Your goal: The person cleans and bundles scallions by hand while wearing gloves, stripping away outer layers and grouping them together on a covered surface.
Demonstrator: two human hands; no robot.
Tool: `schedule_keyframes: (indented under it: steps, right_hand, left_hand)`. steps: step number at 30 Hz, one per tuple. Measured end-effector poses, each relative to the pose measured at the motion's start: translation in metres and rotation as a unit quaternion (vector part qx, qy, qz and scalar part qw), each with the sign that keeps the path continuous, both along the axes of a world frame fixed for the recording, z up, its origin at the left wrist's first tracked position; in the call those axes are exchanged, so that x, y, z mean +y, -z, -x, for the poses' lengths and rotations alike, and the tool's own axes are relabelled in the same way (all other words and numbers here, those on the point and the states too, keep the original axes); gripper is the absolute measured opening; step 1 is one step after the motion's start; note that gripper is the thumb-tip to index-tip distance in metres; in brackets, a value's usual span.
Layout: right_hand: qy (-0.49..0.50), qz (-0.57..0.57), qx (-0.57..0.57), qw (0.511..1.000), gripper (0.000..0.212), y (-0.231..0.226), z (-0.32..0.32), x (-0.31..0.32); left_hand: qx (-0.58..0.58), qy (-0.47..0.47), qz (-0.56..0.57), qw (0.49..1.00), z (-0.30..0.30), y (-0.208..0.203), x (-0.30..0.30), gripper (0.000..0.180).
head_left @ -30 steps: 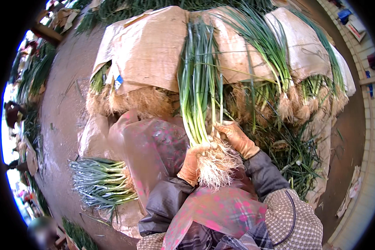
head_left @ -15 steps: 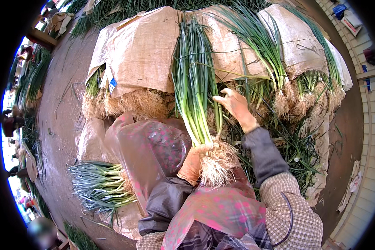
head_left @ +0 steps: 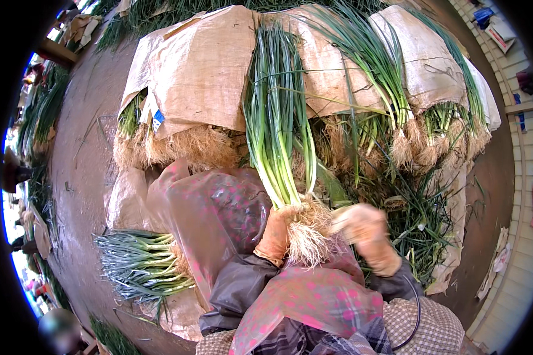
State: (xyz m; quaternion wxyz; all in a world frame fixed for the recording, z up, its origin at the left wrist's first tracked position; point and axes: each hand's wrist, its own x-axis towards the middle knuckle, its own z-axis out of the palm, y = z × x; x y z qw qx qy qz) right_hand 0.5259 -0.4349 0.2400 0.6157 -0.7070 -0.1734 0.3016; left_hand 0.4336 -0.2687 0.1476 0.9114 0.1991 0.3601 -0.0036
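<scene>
My left hand (head_left: 273, 235), in an orange-tan glove, grips a bunch of green onions (head_left: 281, 160) just above the roots. Their pale, stringy roots (head_left: 309, 239) hang toward me over my lap, while the long green leaves stretch away across a covered pile. Right of the roots is my right hand (head_left: 368, 236), gloved too and smeared by motion, its fingers too blurred to read. A broad green leaf (head_left: 331, 184) slants down from beside the stalks toward that hand; whether the fingers hold it I cannot tell.
Woven sacks (head_left: 204, 65) cover more onion bunches ahead, roots facing me. Another bunch (head_left: 148, 260) lies at my left. Loose leaf scraps (head_left: 423, 222) heap up at the right. A clear plastic apron with pink dots (head_left: 314, 296) covers my lap.
My right hand has come down and toward me, from beside the stalks to right of the roots. A broad leaf now slants off the bunch's right side. The left hand keeps its grip.
</scene>
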Motion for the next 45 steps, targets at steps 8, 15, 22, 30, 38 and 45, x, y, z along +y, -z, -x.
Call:
schedule_keyframes:
  steps: [8, 15, 22, 30, 38, 45]
  right_hand:
    - [-0.154, 0.750, -0.211, 0.608, 0.036, 0.047, -0.083, -0.139]
    - [-0.097, 0.332, -0.602, 0.719, 0.055, 0.122, -0.116, 0.117]
    - [0.053, 0.418, -0.570, 0.705, 0.021, 0.129, -0.303, 0.165]
    - [-0.271, 0.422, -0.642, 0.580, 0.034, 0.146, -0.268, 0.221]
    - [0.248, 0.017, -0.274, 0.929, 0.031, 0.115, -0.393, 0.130]
    - [0.524, -0.023, -0.086, 0.847, 0.050, 0.064, -0.374, -0.146]
  left_hand:
    - [-0.028, -0.019, 0.032, 0.999, -0.004, -0.003, -0.001, 0.034]
    - [-0.002, -0.005, 0.052, 0.999, 0.002, -0.022, 0.012, 0.034]
    - [-0.048, -0.002, 0.040, 0.998, 0.000, -0.010, 0.008, 0.039]
    - [-0.058, 0.046, 0.006, 0.997, 0.006, -0.006, 0.019, 0.039]
    - [-0.041, 0.025, 0.009, 0.999, 0.004, -0.012, 0.022, 0.039]
    - [-0.048, -0.007, 0.134, 0.990, 0.004, -0.003, 0.016, 0.035]
